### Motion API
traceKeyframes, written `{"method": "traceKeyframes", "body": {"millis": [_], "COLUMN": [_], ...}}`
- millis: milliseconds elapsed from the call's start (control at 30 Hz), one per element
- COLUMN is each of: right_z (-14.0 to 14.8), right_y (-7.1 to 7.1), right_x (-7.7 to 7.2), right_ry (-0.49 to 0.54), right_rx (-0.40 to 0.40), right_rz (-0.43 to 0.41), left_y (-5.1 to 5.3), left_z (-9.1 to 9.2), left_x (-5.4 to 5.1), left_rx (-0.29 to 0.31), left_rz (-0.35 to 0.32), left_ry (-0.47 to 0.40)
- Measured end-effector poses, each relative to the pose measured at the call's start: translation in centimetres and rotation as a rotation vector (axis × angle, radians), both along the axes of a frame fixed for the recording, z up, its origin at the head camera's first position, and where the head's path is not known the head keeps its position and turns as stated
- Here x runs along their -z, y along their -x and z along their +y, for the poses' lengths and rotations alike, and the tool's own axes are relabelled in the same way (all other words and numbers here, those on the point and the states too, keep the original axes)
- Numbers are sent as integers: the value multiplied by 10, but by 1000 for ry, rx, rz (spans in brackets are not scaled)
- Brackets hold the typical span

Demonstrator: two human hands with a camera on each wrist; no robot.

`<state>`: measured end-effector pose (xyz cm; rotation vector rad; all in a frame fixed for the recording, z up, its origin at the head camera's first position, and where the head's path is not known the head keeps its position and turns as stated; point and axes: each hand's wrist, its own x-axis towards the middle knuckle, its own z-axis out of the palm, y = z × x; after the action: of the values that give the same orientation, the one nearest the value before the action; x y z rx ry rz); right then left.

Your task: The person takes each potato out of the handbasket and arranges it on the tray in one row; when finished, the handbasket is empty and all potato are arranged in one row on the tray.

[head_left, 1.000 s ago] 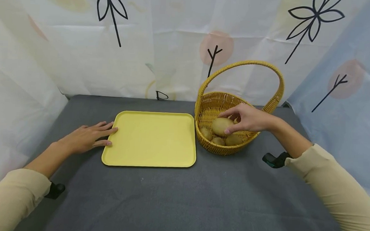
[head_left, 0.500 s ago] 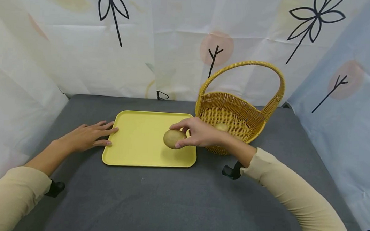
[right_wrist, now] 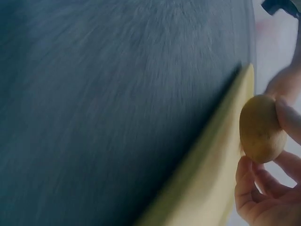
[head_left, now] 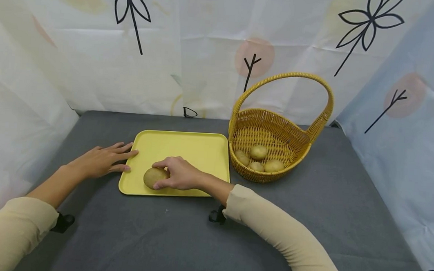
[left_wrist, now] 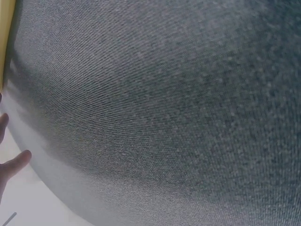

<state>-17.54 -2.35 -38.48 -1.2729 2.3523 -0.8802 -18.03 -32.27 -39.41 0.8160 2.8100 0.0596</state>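
A potato is gripped between the thumb and fingers of my right hand, over the front left part of a yellow tray. In the right wrist view the same potato shows between thumb and fingertips, beside the tray's edge. Whether it touches the tray I cannot tell. My left hand lies with fingers spread, fingertips on the tray's left rim. The left wrist view catches only some fingers and a strip of tray. Right of the tray, a wicker basket holds several potatoes.
A dark grey cloth covers the table. The basket's tall arched handle rises near the tray's right edge. Behind stands a white patterned curtain, with further curtain on both sides.
My right hand has lifted one potato out of the basket and carried it left across the tray, to its front left part. The left hand stays in place.
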Motion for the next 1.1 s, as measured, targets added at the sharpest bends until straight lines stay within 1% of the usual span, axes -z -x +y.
{"method": "traceKeyframes", "body": {"millis": [100, 200, 333, 500, 700, 800, 900, 967, 1100], "right_z": [-19, -33, -45, -46, -42, -39, -29, -16, 23], "right_y": [-6, -12, -18, -20, -22, -21, -22, -22, -17], "right_x": [4, 7, 10, 11, 7, 2, -8, -18, -36], "right_ry": [-27, -54, -52, -54, -142, -171, -179, -173, -155], "right_rx": [6, 28, 65, 74, 51, 28, 9, -19, -115], "right_rz": [42, 81, 109, 103, 91, 86, 69, 52, -5], "left_y": [-1, -1, -1, -2, -3, -3, -4, -4, -4], "left_z": [0, 0, 0, 0, 1, 0, 0, 1, 2], "left_x": [-1, -2, -3, -1, -2, -2, -2, -3, -4], "left_rx": [-1, 0, 5, 1, 3, -2, -7, -7, -1], "left_rz": [-4, -1, 10, 5, 6, 5, 3, 0, -5], "left_ry": [-5, -5, -2, -9, -6, 1, 4, 3, 7]}}
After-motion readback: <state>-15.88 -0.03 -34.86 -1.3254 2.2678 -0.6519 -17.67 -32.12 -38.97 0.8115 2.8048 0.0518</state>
